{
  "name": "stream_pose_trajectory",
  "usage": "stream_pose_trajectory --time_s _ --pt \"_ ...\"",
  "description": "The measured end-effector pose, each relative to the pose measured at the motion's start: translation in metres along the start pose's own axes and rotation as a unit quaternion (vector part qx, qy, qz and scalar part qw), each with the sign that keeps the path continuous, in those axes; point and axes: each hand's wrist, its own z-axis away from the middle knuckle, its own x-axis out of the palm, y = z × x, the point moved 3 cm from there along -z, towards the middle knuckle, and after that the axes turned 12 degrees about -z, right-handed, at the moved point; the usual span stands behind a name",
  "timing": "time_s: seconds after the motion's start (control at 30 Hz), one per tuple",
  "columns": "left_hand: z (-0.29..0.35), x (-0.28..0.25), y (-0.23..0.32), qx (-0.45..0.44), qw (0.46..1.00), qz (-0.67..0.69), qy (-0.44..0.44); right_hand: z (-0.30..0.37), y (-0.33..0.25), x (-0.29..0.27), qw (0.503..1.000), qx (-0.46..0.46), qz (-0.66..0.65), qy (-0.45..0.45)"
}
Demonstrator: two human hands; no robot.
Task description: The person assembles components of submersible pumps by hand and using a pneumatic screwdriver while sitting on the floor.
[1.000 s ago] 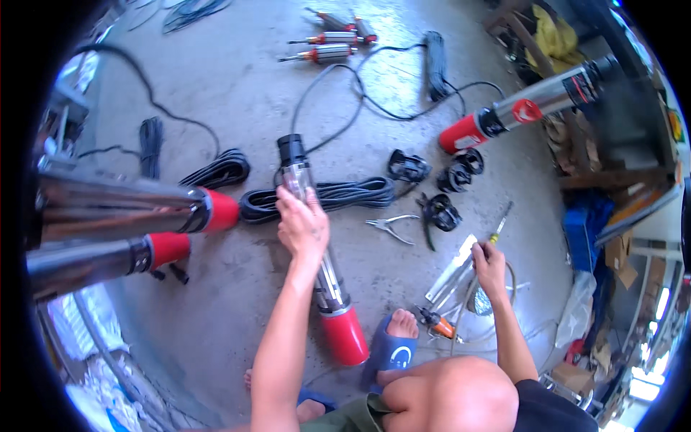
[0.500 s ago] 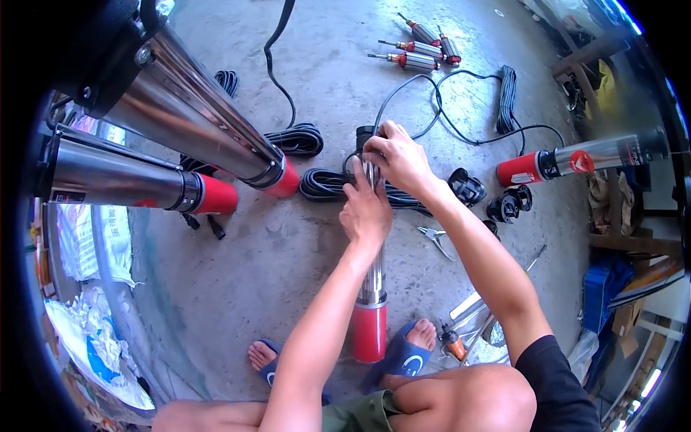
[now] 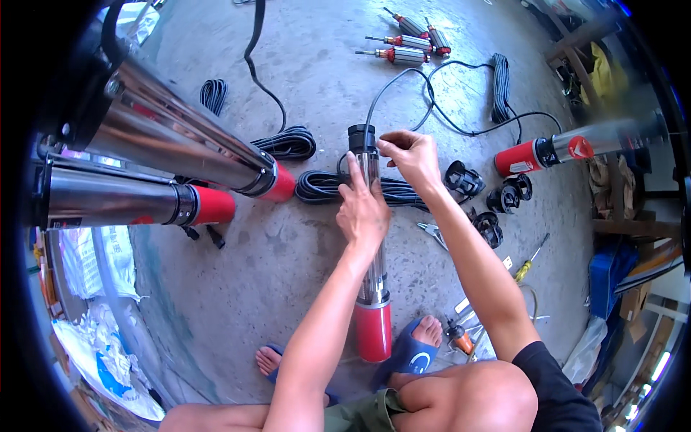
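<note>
A slim submersible pump (image 3: 373,277), with a polished metal body, a red lower end and a black cap (image 3: 361,138), stands on the floor between my feet. My left hand (image 3: 364,212) is wrapped round its upper body, index finger stretched along the metal towards the cap. Just right of the cap, my right hand (image 3: 414,157) has thumb and fingertips pinched together at the pump's edge. Whatever lies between those fingertips is too small to make out. A black cable (image 3: 371,101) rises from beside the cap, and a coiled cable (image 3: 317,187) lies behind the pump.
Two larger pumps (image 3: 180,147) stand at left, another pump (image 3: 518,160) at right. Several motor rotors (image 3: 403,55) lie at the far side. Black plastic fittings (image 3: 464,180), pliers (image 3: 430,230), a yellow-handled screwdriver (image 3: 524,270) and an orange-bodied tool (image 3: 461,338) are on the right.
My right hand has shifted from over the black cap to its right side, uncovering the cap. The left hand keeps its place on the pump. The whole view has moved slightly.
</note>
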Motion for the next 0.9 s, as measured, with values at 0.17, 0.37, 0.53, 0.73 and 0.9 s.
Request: stream_pose_trajectory --time_s 0.17,0.37,0.53,0.73,0.9 --pt "-0.001 0.005 0.001 -0.004 1.0 0.007 0.017 0.01 -0.003 0.013 0.98 -0.173 0.102 -0.01" --pt "-0.002 0.007 0.002 -0.019 1.0 0.004 0.007 0.002 -0.002 0.032 0.981 -0.059 0.175 -0.061" --pt "-0.003 0.008 -0.001 -0.019 1.0 0.018 -0.008 0.002 -0.008 0.033 0.979 0.03 0.191 -0.071" --pt "0.001 0.034 -0.024 0.054 0.995 0.02 0.076 0.009 -0.043 0.108 0.928 -0.252 0.234 -0.145" --pt "0.0 0.04 -0.021 0.077 0.996 0.031 0.012 -0.027 0.012 0.175 0.822 -0.178 0.446 -0.307"
